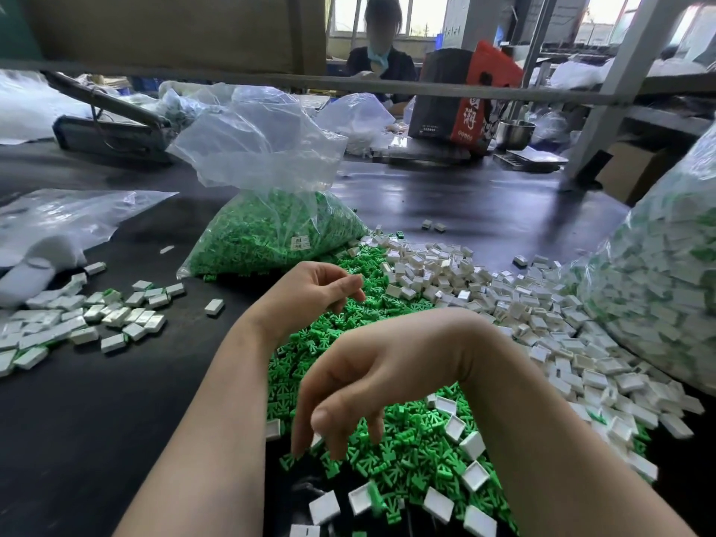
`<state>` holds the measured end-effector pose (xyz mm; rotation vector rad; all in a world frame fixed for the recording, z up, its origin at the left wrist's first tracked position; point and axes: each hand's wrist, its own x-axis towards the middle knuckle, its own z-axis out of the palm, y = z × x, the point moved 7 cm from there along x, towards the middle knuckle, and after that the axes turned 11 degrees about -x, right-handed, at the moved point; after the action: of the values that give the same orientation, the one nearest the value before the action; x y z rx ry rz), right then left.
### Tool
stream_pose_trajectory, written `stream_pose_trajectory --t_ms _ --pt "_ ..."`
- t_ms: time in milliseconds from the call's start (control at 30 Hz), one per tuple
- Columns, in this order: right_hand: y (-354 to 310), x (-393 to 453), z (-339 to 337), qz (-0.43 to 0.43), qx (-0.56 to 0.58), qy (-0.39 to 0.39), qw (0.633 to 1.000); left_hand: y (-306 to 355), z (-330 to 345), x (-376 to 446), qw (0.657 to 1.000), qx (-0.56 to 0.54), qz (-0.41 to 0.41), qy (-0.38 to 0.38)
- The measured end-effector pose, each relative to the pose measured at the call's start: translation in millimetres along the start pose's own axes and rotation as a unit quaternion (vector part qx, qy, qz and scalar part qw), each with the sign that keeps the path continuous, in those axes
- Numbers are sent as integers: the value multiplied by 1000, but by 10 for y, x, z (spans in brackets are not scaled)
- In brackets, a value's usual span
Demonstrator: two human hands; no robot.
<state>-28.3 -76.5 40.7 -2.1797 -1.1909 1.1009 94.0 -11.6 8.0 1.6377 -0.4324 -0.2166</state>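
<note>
A heap of small green plastic pieces (391,455) lies on the dark table in front of me, mixed with white rectangular caps (434,281) that spread to the right. My right hand (360,385) hangs over the heap with its wrist bent. Its fingers point down and the tips touch the green pieces; I see nothing gripped. My left hand (310,292) hovers farther back above the heap, fingers loosely curled, with nothing visible in it.
An open clear bag of green pieces (271,234) stands behind the heap. A big bag of white-and-green parts (658,296) fills the right side. Assembled white pieces (97,315) lie scattered at left. A person sits across the table beyond a metal bar (348,85).
</note>
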Motion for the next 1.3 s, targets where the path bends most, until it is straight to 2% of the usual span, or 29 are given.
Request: stream_pose_trajectory --t_ms 33,100,200,267,400,500,700,867,1100,1300 --pt "42 -43 -57 11 14 27 999 2 -6 -2 1000 -4 -1 2" --pt "243 -171 -267 69 -1 143 987 6 -21 -10 1000 -12 -3 9" --pt "692 -447 -560 200 -28 337 920 -5 -14 -16 1000 13 -11 7" --pt "959 -585 -635 279 -56 401 871 -18 6 -19 999 38 -20 6" --pt "1357 -719 -633 442 -175 394 787 -8 67 -9 998 56 -24 5" --pt "1470 -722 -624 474 -220 408 748 1 105 -1 998 65 -23 2" --pt "1554 -782 -605 500 -242 447 701 1 184 17 997 71 -32 -6" --pt "1578 -823 -610 524 -254 432 688 15 235 26 997 76 -30 -9" --pt "1633 -839 -577 530 -208 423 705 12 289 39 996 83 -34 -14" --pt "1587 -913 -608 466 -181 503 705 8 345 42 996 85 -36 -18"
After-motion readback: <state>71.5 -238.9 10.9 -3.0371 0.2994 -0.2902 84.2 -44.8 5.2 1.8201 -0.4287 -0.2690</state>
